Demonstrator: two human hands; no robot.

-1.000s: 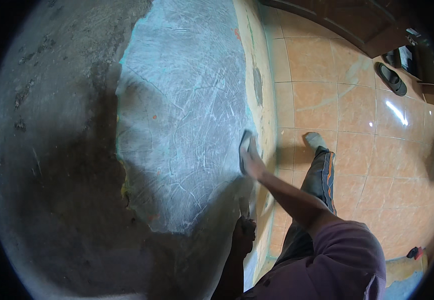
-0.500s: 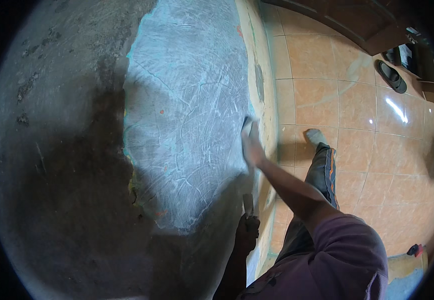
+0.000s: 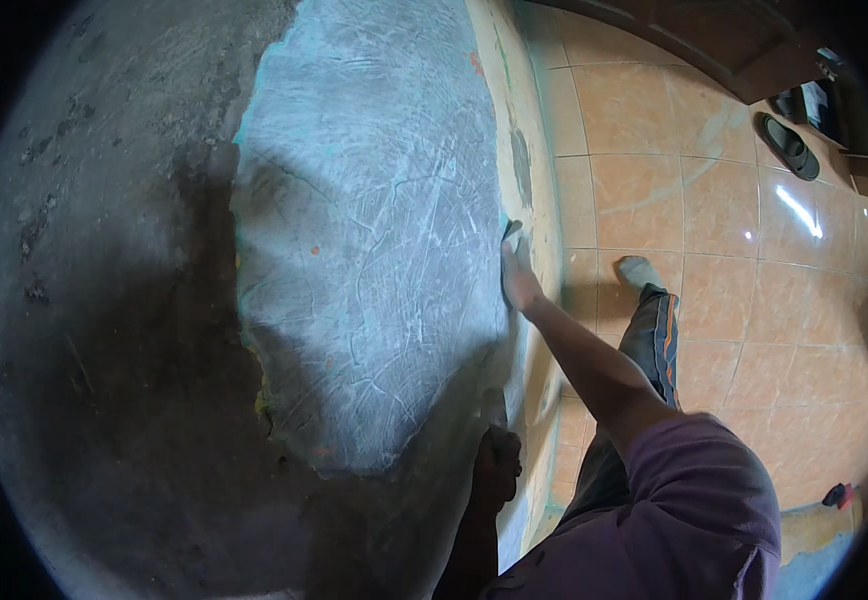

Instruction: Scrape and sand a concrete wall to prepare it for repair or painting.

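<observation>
My right hand is closed over a thin flat piece with a dark edge, whose exact kind I cannot make out. It presses this against the right border of a pale blue-grey scratched patch on the wall. Lower down, in shadow, my left hand grips a putty knife with its broad blade pointing up the picture, close to the wall. Its handle is mostly hidden in the fist.
Dark rough wall surrounds the patch on the left. A cream strip runs down its right side. Beyond lies an orange tiled floor with my socked foot, a dark sandal and a brown wooden door.
My right hand has shifted slightly right with the flat piece, toward the cream strip. The left hand still holds the putty knife in about the same place.
</observation>
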